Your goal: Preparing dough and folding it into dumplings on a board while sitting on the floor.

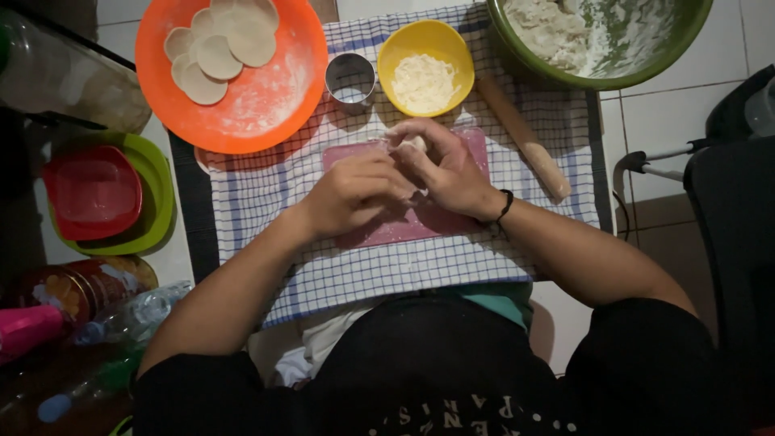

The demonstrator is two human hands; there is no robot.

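Both hands meet over the middle of a pink board: the left hand and the right hand are pressed together, fingers curled and pinched on a small piece of pale dough that shows only as a sliver between the fingertips at the far edge of the board. A dark band circles the right wrist. The board lies on a blue-and-white checked cloth. Just beyond the hands stand a small metal ring cutter and, to its right, a yellow bowl of white filling. Right of the hands a wooden rolling pin lies slanted on the cloth. At far left sits an orange plate, floured, carrying several round dough discs. At far right is a green bowl with a lump of dough inside.
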